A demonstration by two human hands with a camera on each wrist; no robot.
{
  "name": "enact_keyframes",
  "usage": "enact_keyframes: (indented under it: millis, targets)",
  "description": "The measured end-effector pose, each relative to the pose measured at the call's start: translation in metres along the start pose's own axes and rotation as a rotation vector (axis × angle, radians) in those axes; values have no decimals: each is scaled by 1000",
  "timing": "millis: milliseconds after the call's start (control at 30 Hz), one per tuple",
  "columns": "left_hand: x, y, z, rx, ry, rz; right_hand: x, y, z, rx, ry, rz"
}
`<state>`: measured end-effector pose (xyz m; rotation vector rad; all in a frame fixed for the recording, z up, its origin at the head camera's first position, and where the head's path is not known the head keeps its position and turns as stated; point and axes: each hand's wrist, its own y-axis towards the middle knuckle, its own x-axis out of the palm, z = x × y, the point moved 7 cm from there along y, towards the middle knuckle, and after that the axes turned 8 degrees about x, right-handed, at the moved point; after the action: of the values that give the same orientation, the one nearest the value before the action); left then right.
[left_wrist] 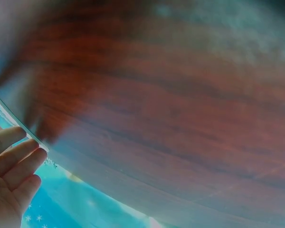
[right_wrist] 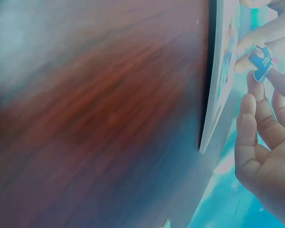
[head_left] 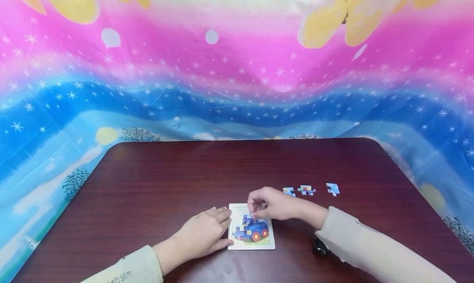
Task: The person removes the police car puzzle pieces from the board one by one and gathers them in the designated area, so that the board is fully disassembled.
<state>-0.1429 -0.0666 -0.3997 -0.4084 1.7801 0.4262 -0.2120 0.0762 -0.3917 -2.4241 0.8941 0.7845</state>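
Note:
A jigsaw puzzle tray (head_left: 272, 233) with a pale frame lies near the front of the table; its picture, partly assembled, shows a blue train with red wheels. My left hand (head_left: 205, 233) rests against the tray's left edge, fingers extended and thumb at the lower corner. Over the upper part of the tray, my right hand (head_left: 272, 204) pinches a small puzzle piece between thumb and index finger. In the right wrist view this blue puzzle piece (right_wrist: 261, 66) shows light markings and stands tilted above the tray's face. The left wrist view shows the left hand (left_wrist: 14, 175) with straight fingers.
Three loose puzzle pieces lie beyond the right forearm: a blue one (head_left: 289, 191), a multicoloured one (head_left: 306, 190) and another blue one (head_left: 333, 189). The dark reddish table (head_left: 166, 176) ends at a patterned pink and blue cloth (head_left: 229, 89). A black object (head_left: 320, 247) sits beneath the right sleeve.

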Motion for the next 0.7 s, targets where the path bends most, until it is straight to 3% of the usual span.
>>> enact_keyframes:
  millis: [700]
  targets:
    - [1, -1, -3, 6, -50, 58, -38, -53, 40, 72, 14, 133]
